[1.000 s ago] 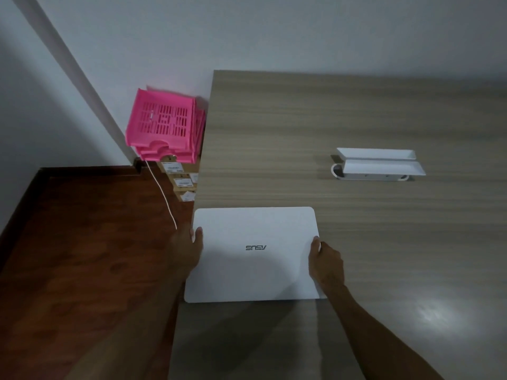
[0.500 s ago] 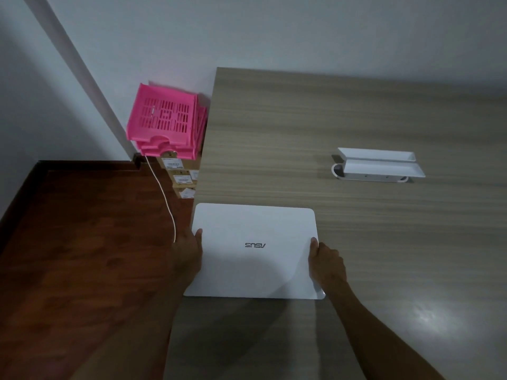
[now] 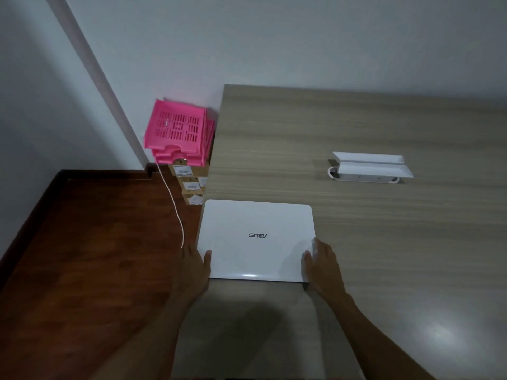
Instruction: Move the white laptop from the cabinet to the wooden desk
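The white laptop (image 3: 258, 237) lies shut and flat on the wooden desk (image 3: 370, 256), close to the desk's left edge, with its logo upside down to me. My left hand (image 3: 193, 267) grips its near left corner, thumb on the lid. At the near right corner my right hand (image 3: 322, 266) holds the edge, thumb on the lid; its fingers are blurred. The cabinet is out of view.
A white two-tier holder (image 3: 369, 167) stands on the desk beyond the laptop to the right. Left of the desk, stacked pink baskets (image 3: 177, 133) sit on cardboard boxes (image 3: 189, 185), and a white cable (image 3: 175, 207) trails over the red-brown floor (image 3: 96, 256).
The laptop has gone slightly forward and settled flat on the desk. Both hands have slid back from the middle of its sides to its near corners.
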The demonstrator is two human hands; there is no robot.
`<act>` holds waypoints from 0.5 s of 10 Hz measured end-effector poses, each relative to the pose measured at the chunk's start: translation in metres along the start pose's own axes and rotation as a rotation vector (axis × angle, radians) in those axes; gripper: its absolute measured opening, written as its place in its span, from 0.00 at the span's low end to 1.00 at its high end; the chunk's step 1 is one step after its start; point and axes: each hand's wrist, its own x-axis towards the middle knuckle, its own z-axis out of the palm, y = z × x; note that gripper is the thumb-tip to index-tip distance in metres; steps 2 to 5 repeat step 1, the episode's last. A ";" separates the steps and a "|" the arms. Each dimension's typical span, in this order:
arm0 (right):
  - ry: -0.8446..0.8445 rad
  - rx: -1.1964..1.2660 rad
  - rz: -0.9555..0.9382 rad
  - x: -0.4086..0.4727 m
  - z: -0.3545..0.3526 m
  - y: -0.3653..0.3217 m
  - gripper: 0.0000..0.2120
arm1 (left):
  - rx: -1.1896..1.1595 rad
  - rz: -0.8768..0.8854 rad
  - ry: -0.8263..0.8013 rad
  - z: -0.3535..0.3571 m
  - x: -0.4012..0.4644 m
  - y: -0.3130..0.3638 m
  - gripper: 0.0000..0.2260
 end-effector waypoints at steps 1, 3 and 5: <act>0.010 -0.145 -0.178 -0.035 0.010 0.012 0.26 | -0.010 0.143 0.011 -0.006 -0.053 -0.012 0.30; 0.010 -0.145 -0.178 -0.035 0.010 0.012 0.26 | -0.010 0.143 0.011 -0.006 -0.053 -0.012 0.30; 0.010 -0.145 -0.178 -0.035 0.010 0.012 0.26 | -0.010 0.143 0.011 -0.006 -0.053 -0.012 0.30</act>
